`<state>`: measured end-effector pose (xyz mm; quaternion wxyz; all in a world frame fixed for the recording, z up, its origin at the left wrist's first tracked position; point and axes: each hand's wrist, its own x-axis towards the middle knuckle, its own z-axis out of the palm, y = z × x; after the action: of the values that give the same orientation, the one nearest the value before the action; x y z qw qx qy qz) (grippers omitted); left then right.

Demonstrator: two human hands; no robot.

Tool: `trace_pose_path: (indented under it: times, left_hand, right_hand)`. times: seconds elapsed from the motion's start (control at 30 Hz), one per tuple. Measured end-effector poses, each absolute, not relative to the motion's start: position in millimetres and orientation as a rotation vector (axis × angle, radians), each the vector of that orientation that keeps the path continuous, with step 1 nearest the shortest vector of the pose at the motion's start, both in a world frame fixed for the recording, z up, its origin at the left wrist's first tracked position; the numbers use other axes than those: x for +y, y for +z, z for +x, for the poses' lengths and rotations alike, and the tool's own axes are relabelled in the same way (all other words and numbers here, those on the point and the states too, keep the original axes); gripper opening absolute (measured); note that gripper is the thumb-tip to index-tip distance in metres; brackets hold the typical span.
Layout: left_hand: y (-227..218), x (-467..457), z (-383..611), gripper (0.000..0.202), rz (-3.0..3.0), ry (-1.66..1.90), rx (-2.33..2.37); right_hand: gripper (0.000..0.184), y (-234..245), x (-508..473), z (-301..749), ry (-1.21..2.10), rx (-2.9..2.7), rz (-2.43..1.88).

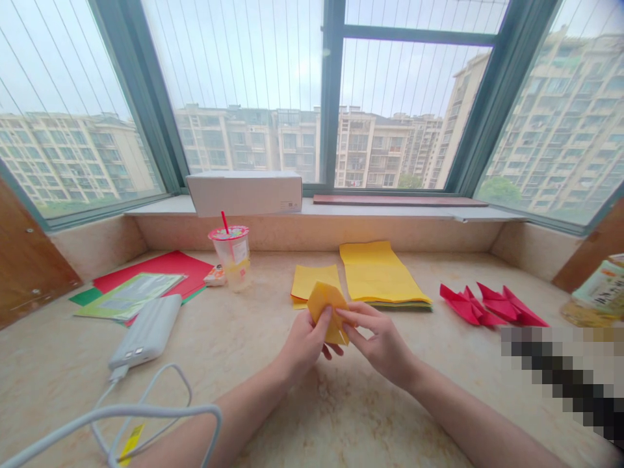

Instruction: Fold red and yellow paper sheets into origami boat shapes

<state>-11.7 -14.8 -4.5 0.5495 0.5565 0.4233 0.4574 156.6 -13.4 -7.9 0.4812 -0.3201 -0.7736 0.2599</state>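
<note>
A folded piece of yellow paper (325, 301) is held up above the marble counter (302, 403). My left hand (303, 344) pinches its lower left part, thumb on the front. My right hand (383, 344) pinches its right edge with thumb and fingers closed on it. Just behind the hands lies a small yellow sheet (308, 281), and beside that a larger stack of yellow paper (377, 273) with green sheets under it.
Two folded red paper shapes (490, 307) lie to the right. A plastic cup with a red straw (233, 255), red and green sheets (163, 270), a white power bank (149, 330) with its cable, and a white box (244, 192) on the sill stand to the left.
</note>
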Motion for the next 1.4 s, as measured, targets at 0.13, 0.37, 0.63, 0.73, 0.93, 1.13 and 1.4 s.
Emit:
trace_pose_path:
  times: [0.13, 0.37, 0.63, 0.73, 0.93, 1.13, 1.4]
  left_hand:
    - [-11, -11, -11, 0.051, 1.368, 1.098, 1.057]
    - [-4, -13, -15, 0.043, 1.418, 1.195, 1.061]
    - [0, -5, -26, 0.041, 1.399, 1.200, 1.039]
    - [0, -5, -25, 0.042, 1.384, 1.223, 1.025]
    - [7, -7, -24, 0.048, 1.319, 1.225, 0.953]
    - [6, -7, -25, 0.046, 1.329, 1.222, 0.892]
    - [7, -8, -21, 0.047, 1.283, 1.219, 0.896]
  right_hand:
    - [0.024, -6, -16, 154, 0.602, -1.887, -0.803]
    - [0.017, -8, -14, 153, 0.616, -1.829, -0.852]
    - [0.022, -3, -12, 160, 0.682, -1.916, -0.856]
    - [0.023, -5, -10, 162, 0.732, -1.888, -0.879]
    - [0.043, -13, -1, 164, 1.038, -1.633, -0.837]
    - [0.047, -12, 3, 163, 1.209, -1.503, -0.765]
    - [0.030, -3, 1, 166, 1.188, -1.479, -0.874]
